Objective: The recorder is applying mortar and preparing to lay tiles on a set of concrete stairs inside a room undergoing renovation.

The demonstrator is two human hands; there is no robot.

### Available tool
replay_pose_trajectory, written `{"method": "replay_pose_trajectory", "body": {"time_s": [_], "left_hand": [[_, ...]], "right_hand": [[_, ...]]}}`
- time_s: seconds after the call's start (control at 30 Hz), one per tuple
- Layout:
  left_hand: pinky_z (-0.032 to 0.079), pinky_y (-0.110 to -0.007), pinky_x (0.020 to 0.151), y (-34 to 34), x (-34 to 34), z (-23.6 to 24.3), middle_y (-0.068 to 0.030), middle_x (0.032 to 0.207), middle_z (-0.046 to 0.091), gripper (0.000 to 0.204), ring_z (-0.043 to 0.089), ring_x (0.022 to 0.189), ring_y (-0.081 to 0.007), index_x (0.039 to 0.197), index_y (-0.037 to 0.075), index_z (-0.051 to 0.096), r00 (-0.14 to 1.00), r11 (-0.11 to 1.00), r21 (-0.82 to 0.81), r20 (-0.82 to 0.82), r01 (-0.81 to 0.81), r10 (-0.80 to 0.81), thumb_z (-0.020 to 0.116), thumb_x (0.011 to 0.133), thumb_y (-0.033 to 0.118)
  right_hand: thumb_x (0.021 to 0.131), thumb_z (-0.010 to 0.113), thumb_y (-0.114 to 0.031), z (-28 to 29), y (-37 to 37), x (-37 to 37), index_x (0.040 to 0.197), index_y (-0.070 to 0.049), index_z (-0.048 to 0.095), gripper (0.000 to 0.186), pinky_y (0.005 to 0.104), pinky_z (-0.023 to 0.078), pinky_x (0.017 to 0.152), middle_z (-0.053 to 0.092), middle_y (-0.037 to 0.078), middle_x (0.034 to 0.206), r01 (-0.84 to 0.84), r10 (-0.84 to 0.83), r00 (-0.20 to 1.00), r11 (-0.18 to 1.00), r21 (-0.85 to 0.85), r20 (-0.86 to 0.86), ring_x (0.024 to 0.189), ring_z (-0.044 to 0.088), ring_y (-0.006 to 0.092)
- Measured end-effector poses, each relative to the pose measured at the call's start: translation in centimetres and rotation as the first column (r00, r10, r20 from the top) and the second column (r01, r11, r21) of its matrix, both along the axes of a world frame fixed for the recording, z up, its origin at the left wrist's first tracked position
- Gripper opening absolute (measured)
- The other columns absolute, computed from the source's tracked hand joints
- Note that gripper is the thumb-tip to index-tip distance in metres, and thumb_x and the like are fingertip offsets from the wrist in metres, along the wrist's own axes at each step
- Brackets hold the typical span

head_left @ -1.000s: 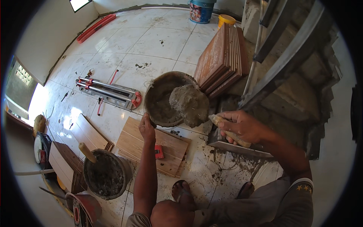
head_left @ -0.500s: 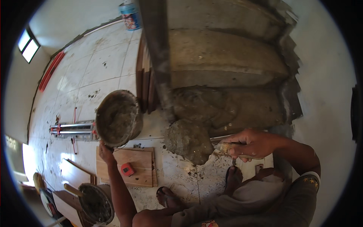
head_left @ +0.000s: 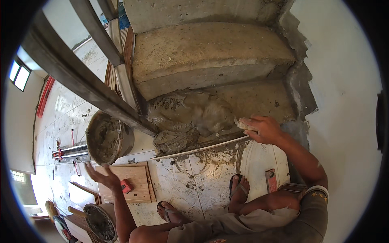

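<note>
My right hand (head_left: pixel 263 130) grips a mortar-caked trowel handle (head_left: pixel 244 124); its blade is blurred in the wet mortar (head_left: pixel 202 117) spread on the lowest concrete step (head_left: pixel 259 97). A lump of mortar (head_left: pixel 174 139) sits at the step's left front, behind a pale strip (head_left: pixel 202 148) along the edge. My left hand (head_left: pixel 103 176) is open with fingers spread, below the round mortar tub (head_left: pixel 109 137) and left of stacked wood-look planks (head_left: pixel 139 174), on which a red tape measure (head_left: pixel 126 186) lies.
Metal railing bars (head_left: pixel 81 85) rise at the step's left, with stacked tiles (head_left: pixel 125 44) behind. A tile cutter (head_left: pixel 69 152), a second bucket (head_left: pixel 101 222) with a wooden handle and a red long case (head_left: pixel 45 97) are left. A notched plaster wall edge (head_left: pixel 304 89) runs right.
My view has turned toward the steps. My right hand has brought the trowel's mortar load from the tub onto the lowest step. My left hand has let go of the tub.
</note>
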State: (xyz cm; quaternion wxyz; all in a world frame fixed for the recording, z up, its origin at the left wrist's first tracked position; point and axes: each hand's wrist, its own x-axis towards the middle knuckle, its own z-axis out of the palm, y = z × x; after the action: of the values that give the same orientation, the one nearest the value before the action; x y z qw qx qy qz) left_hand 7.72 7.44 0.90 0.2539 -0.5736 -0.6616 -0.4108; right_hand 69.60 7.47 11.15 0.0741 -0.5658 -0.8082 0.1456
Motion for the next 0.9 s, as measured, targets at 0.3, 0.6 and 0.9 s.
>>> {"method": "replay_pose_trajectory", "body": {"time_s": [0.3, 0.6, 0.9], "left_hand": [[0.014, -0.063, 0.118, -3.3, 16.5, 1.4, -0.0264, 0.158, 0.029, 0.102, 0.023, 0.148, -0.0439, 0.155, 0.006, 0.03, 0.863, 0.785, -0.48, -0.105, 0.392, -0.494, 0.077, 0.081, 0.058], [0.053, -0.043, 0.089, -2.4, 23.2, 3.5, -0.0128, 0.119, 0.066, 0.049, 0.066, 0.105, -0.0285, 0.129, 0.011, 0.062, 0.383, 0.273, -0.434, 0.188, 0.858, -0.904, 0.08, 0.085, 0.025], [0.059, -0.035, 0.071, -1.5, 26.1, 2.6, -0.0151, 0.104, 0.072, 0.046, 0.074, 0.084, -0.0242, 0.128, 0.004, 0.064, 0.332, -0.087, -0.436, 0.786, 0.896, -0.522, 0.079, 0.088, 0.022]], "right_hand": [[0.087, 0.073, -0.025, -3.2, -0.4, 2.2, 0.133, -0.024, 0.066, 0.046, 0.038, 0.056, 0.064, 0.062, 0.003, 0.097, -0.084, 0.067, 0.995, 0.959, 0.272, 0.073, 0.08, 0.067, 0.0247], [0.082, 0.077, -0.02, -1.9, -1.0, 2.1, 0.13, -0.022, 0.067, 0.049, 0.037, 0.054, 0.062, 0.059, 0.001, 0.091, -0.078, 0.095, 0.995, 0.932, 0.355, -0.029, 0.078, 0.065, 0.0223], [0.079, 0.078, -0.018, -1.0, -2.8, 2.0, 0.128, -0.021, 0.068, 0.05, 0.0342, 0.054, 0.06, 0.059, 0.0, 0.091, -0.07, 0.09, 0.995, 0.908, 0.412, -0.03, 0.076, 0.064, 0.0203]]}}
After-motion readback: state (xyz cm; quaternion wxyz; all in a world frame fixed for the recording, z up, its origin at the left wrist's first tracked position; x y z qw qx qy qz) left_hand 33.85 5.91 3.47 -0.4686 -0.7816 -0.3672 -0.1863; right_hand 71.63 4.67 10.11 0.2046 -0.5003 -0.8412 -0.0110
